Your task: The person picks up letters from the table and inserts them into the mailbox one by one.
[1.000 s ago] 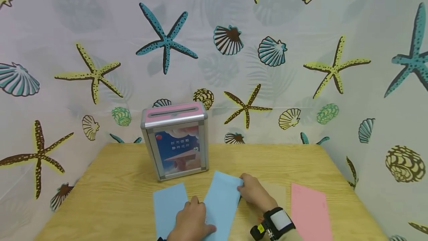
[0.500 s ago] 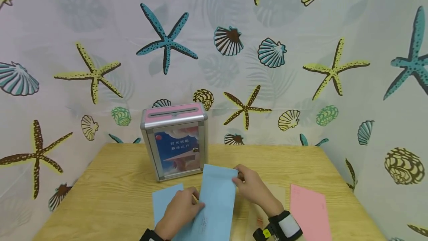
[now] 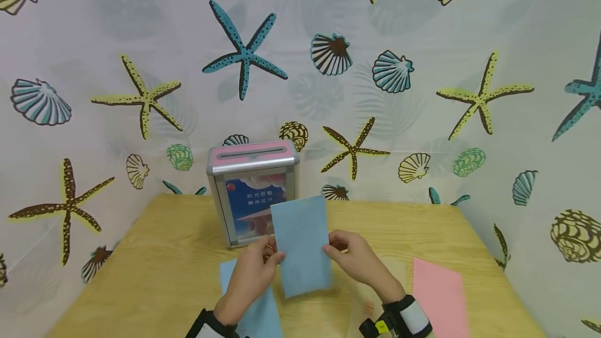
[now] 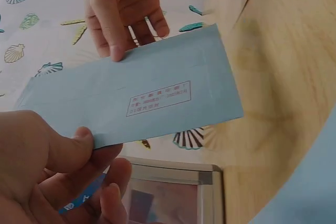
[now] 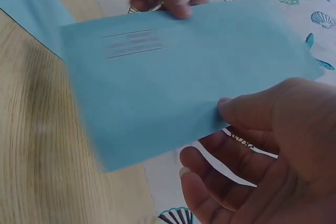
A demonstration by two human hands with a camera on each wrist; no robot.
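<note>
A light blue envelope (image 3: 302, 246) is held up above the table, in front of a silver-framed letter box (image 3: 253, 171) with a slot in its pink top. My left hand (image 3: 253, 270) pinches its left edge between thumb and fingers, and my right hand (image 3: 359, 257) pinches the right edge. In the left wrist view, small printed text in a box shows on the envelope (image 4: 157, 87). The right wrist view shows both thumbs on the near face of the envelope (image 5: 173, 72). Another blue envelope (image 3: 260, 312) lies on the table beneath my left forearm.
A pink envelope (image 3: 441, 296) lies on the right of the wooden table (image 3: 155, 275). Between it and my right arm lies a tan envelope (image 3: 396, 270), partly covered by the arm. A patterned cloth (image 3: 291, 87) hangs behind and on both sides.
The blue envelope has risen off the table and now stands more upright before the letter box. My left hand has moved up to its left edge; my right hand has slid down along its right edge.
</note>
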